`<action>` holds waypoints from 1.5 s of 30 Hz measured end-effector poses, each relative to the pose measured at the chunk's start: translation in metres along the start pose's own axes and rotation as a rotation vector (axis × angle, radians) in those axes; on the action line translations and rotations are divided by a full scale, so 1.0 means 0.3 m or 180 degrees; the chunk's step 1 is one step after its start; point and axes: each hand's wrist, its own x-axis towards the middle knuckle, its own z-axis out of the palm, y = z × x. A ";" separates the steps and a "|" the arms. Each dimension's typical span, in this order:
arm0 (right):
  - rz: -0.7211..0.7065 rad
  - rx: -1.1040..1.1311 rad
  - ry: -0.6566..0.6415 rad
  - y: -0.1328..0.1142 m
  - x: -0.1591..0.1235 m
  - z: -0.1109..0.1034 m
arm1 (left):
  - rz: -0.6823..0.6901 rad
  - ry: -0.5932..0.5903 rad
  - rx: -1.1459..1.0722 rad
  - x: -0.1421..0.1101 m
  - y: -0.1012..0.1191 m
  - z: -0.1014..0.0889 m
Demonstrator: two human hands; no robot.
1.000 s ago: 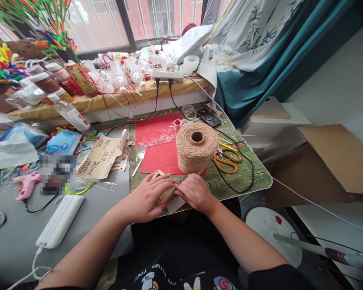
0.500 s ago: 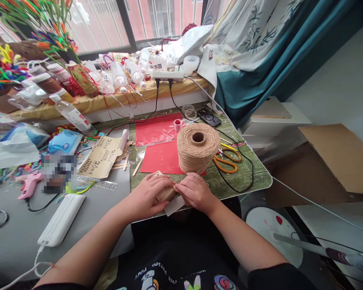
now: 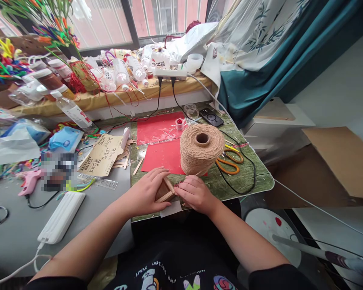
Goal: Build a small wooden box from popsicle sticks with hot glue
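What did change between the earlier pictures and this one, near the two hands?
The wooden piece has been turned: earlier it lay flat under the left hand, now its open side faces up. The right hand still touches it. The white paper slip lies slightly more toward the person. The twine spool, scissors and red sheets stayed in place.

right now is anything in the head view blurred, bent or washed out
Head view: a pixelated patch hides something on the grey table; the wide lens bows the window frame; daylight is soft, with no harsh glare; the left hand, right hand and small wooden stick frame are sharp.
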 end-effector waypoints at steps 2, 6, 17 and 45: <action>0.0022 -0.0033 0.0025 0.000 0.000 0.003 | -0.0051 0.0056 0.0012 0.008 0.000 0.009; -0.0039 -0.0140 0.0070 -0.006 -0.004 0.006 | 0.0088 0.0035 -0.0058 0.023 -0.007 0.007; -0.0120 -0.0183 0.0191 -0.008 -0.007 0.006 | 0.0072 -0.0027 -0.0247 0.024 -0.016 -0.017; -0.0266 -0.0193 -0.0026 -0.005 -0.009 0.004 | 0.0238 -0.0283 -0.0267 0.016 -0.041 -0.016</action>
